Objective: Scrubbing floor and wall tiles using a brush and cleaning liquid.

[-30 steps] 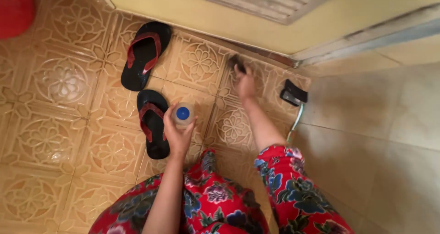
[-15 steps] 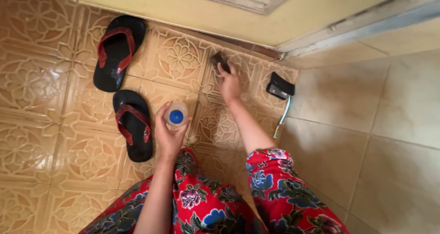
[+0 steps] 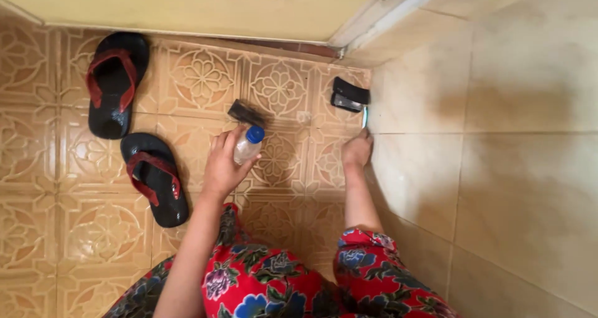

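Hands [image 3: 222, 165] on bottle [image 3: 247, 145], brush handle [image 3: 364, 117]

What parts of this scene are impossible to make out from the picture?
Head view only:
- Brush handle: right hand covers it below the black head.
- Bottle: left hand hides its lower body.
- Small dark object on the tiled floor: too blurred to identify.
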